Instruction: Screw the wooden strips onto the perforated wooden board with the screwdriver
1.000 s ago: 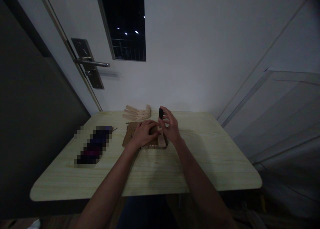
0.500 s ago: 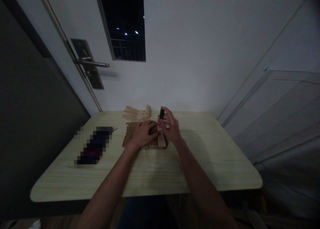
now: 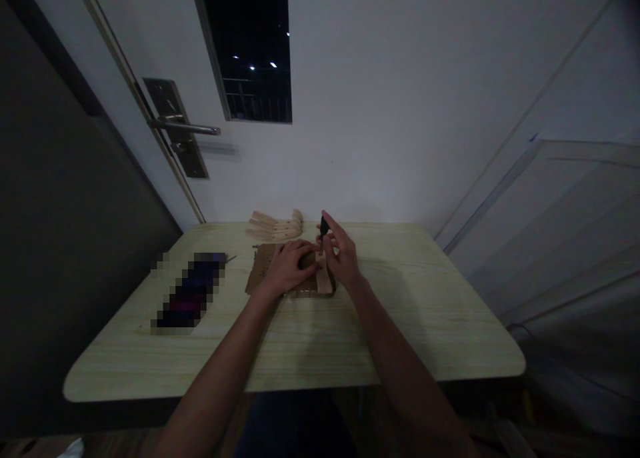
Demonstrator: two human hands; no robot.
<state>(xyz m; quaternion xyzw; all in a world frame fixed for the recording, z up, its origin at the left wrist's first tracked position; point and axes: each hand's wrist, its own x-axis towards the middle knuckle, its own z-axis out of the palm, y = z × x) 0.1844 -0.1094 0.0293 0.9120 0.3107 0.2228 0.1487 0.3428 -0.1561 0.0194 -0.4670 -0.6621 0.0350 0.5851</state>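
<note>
My right hand grips a screwdriver by its black handle, which stands upright with the index finger over its top. The shaft points down at the far end of a pale wooden piece. My left hand lies across a brown cardboard sheet, its thumb and index finger against the left side of that wooden piece, holding it. Several small dark items, perhaps screws, dot the cardboard. Whether the screwdriver's tip sits in a screw is too small to tell.
Behind the cardboard lie several curved pale wooden pieces. A dark pixelated object rests on the left of the light wood-grain table, a thin metal tip beside it. A white door with a handle rises behind the table.
My right hand has turned slightly around the screwdriver, and its fingers have shifted on the handle; more of the shaft shows. My left hand stays in place.
</note>
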